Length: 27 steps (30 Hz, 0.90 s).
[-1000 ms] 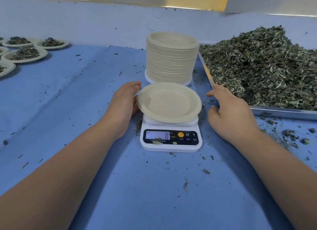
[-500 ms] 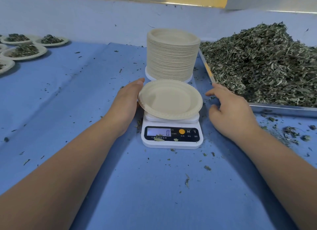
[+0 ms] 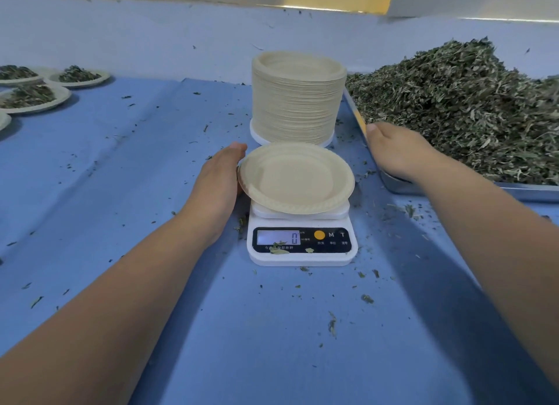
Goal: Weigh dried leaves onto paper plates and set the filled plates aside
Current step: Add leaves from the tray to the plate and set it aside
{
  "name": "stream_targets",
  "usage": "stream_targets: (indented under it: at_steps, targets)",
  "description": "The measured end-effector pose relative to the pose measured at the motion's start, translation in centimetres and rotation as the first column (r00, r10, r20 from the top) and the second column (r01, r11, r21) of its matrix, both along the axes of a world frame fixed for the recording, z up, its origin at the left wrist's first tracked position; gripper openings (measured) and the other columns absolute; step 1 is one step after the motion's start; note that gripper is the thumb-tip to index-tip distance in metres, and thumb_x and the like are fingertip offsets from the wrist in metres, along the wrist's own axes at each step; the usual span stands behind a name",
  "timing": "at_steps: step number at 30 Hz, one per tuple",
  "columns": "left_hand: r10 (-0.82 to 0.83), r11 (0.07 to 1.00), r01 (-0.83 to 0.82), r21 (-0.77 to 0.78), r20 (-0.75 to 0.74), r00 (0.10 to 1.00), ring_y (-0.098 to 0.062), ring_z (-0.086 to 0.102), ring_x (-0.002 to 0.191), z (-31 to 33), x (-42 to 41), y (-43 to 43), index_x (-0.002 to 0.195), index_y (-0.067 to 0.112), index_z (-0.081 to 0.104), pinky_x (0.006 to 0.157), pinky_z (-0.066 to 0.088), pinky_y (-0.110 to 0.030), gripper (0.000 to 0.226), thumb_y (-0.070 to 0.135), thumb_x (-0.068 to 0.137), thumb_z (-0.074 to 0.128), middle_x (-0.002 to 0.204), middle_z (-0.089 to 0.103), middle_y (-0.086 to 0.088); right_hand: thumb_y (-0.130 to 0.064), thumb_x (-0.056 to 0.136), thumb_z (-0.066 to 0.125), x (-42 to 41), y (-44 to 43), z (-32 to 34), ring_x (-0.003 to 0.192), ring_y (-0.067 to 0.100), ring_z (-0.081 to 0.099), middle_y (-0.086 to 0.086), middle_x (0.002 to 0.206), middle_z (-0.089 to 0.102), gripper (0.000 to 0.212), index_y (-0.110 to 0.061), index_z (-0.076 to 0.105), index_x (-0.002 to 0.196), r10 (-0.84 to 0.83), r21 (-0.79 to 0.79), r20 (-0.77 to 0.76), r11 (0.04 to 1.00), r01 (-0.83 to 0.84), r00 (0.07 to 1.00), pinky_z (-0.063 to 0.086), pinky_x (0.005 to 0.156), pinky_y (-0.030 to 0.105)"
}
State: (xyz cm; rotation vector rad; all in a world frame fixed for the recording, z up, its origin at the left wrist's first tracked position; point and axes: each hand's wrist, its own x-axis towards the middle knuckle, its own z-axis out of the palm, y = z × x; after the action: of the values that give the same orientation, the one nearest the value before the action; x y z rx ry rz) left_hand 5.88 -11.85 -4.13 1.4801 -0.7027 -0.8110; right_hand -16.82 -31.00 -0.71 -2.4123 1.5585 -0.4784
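Step in hand looks like grabbing the first pinch of dried leaves (image 3: pixel 469 111) for the empty paper plate (image 3: pixel 295 177) sitting on the little white scale (image 3: pixel 301 253). The display reads 0, so as far as I can judge it's zeroed with the plate on and ready to load.

Tips for this bit:
- Take a modest pinch, not a fistful.
- Carry it low across the gap between tray (image 3: pixel 514 190) and scale.
- Drop it in the middle of the plate. The plate is light and overhangs the scale's platform, so a lopsided heap could tilt it.
- Add the last bits slowly and let the number settle.
- Get the steadying hand off the rim before reading, or the weight will be off.

Where things are:
- The left grip (image 3: pixel 219 180) is just left of the plate. Its fingers are straight and pressed together, touching the plate's left rim and pinching nothing.
- The right grip (image 3: pixel 399 153) is well right of the plate, over the near-left corner of the tray at the edge of the leaf heap. Only the back of the hand and the thumb show, so I can't tell whether it's got leaves yet.
- The plate sits between the two grips, closer to the left one.

The stack of spare plates (image 3: pixel 298 99) is just behind the scale. The filled plates (image 3: pixel 33 97) are far left on the blue surface (image 3: pixel 121 162), and leaf crumbs are scattered everywhere.
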Motion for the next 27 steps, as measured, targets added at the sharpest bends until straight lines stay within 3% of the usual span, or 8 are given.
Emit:
stream_targets:
  at_steps: [1, 4, 8, 12, 14, 17, 23, 27]
  targets:
    - [0.002, 1.000, -0.002, -0.013, -0.005, 1.000, -0.022, 0.064, 0.121, -0.1, 0.0, -0.1, 0.099, 0.032, 0.068, 0.113, 0.045, -0.046, 0.044, 0.062, 0.075, 0.049, 0.118, 0.070, 0.008, -0.039, 0.110, 0.021, 0.4, -1.2, 0.1, 0.121, 0.037, 0.051, 0.018, 0.140, 0.053, 0.050, -0.009, 0.051, 0.137, -0.013, -0.005, -0.006, 1.000, 0.013, 1.000, 0.037, 0.091, 0.039]
    - [0.051, 0.996, -0.059, -0.073, -0.112, 0.992, -0.011, 0.069, 0.107, -0.4, 0.4, -0.3, 0.122, 0.024, 0.067, 0.107, 0.051, -0.042, 0.054, 0.054, 0.079, 0.053, 0.126, 0.068, 0.009, -0.031, 0.110, 0.024, 1.3, -4.6, 0.0, 0.130, 0.041, 0.046, 0.021, 0.150, 0.044, 0.047, -0.009, 0.048, 0.144, -0.042, 0.013, -0.044, 0.999, 0.042, 0.998, 0.041, 0.100, 0.043]
    - [0.036, 0.987, -0.074, -0.141, -0.254, 0.966, -0.013, 0.067, 0.118, -0.3, 0.7, -0.1, 0.138, 0.021, 0.058, 0.106, 0.051, -0.035, 0.041, 0.042, 0.103, 0.051, 0.144, 0.057, 0.006, -0.032, 0.110, 0.027, 1.4, -8.3, 0.0, 0.145, 0.037, 0.034, 0.014, 0.159, 0.037, 0.046, -0.022, 0.043, 0.151, -0.052, 0.040, -0.099, 0.998, 0.057, 0.994, 0.033, 0.116, 0.048]
    - [0.036, 0.986, -0.074, -0.152, -0.237, 0.971, -0.006, 0.067, 0.114, -0.3, 0.7, -0.3, 0.135, 0.024, 0.059, 0.092, 0.054, -0.026, 0.035, 0.036, 0.106, 0.047, 0.143, 0.058, 0.009, -0.035, 0.110, 0.026, 1.1, -9.3, -1.7, 0.150, 0.036, 0.020, 0.011, 0.162, 0.030, 0.047, -0.025, 0.034, 0.156, -0.048, 0.117, -0.384, 0.988, 0.100, 0.922, 0.015, 0.121, 0.054]
    - [0.031, 0.985, -0.066, -0.158, -0.217, 0.976, -0.005, 0.067, 0.114, -0.4, 0.7, -0.4, 0.133, 0.025, 0.060, 0.090, 0.054, -0.025, 0.033, 0.036, 0.105, 0.047, 0.141, 0.058, 0.011, -0.035, 0.110, 0.029, 1.3, -8.9, -1.8, 0.142, 0.035, 0.035, 0.013, 0.156, 0.040, 0.046, -0.022, 0.037, 0.154, 0.006, 0.128, -0.414, 0.990, 0.051, 0.910, 0.025, 0.117, 0.047]
    - [0.027, 0.987, -0.057, -0.152, -0.198, 0.980, -0.007, 0.066, 0.117, -0.6, 0.9, -0.4, 0.133, 0.026, 0.061, 0.093, 0.054, -0.027, 0.035, 0.038, 0.104, 0.048, 0.140, 0.059, 0.011, -0.038, 0.107, 0.039, 1.2, -8.4, -0.9, 0.117, 0.033, 0.057, 0.010, 0.141, 0.057, 0.042, -0.026, 0.048, 0.147, 0.035, 0.124, -0.380, 0.992, 0.013, 0.924, 0.045, 0.091, 0.037]
    - [0.037, 0.989, -0.058, -0.137, -0.150, 0.988, -0.009, 0.064, 0.119, -0.4, 0.8, -0.4, 0.129, 0.025, 0.063, 0.094, 0.052, -0.028, 0.032, 0.037, 0.105, 0.045, 0.138, 0.060, 0.012, -0.029, 0.104, 0.043, 0.3, -6.1, 0.2, 0.084, 0.025, 0.061, 0.005, 0.105, 0.069, 0.030, -0.025, 0.069, 0.118, 0.041, 0.075, -0.450, 0.997, -0.008, 0.892, 0.053, 0.075, 0.036]
    - [0.059, 0.984, -0.087, -0.154, -0.180, 0.982, -0.008, 0.064, 0.117, -0.1, 0.6, -0.2, 0.120, 0.026, 0.063, 0.087, 0.053, -0.025, 0.023, 0.032, 0.105, 0.046, 0.133, 0.059, 0.012, -0.015, 0.096, 0.047, -1.1, -4.0, 1.7, 0.085, 0.027, 0.064, 0.006, 0.097, 0.072, 0.032, -0.024, 0.075, 0.108, 0.097, 0.106, -0.451, 0.993, -0.055, 0.887, 0.054, 0.071, 0.036]
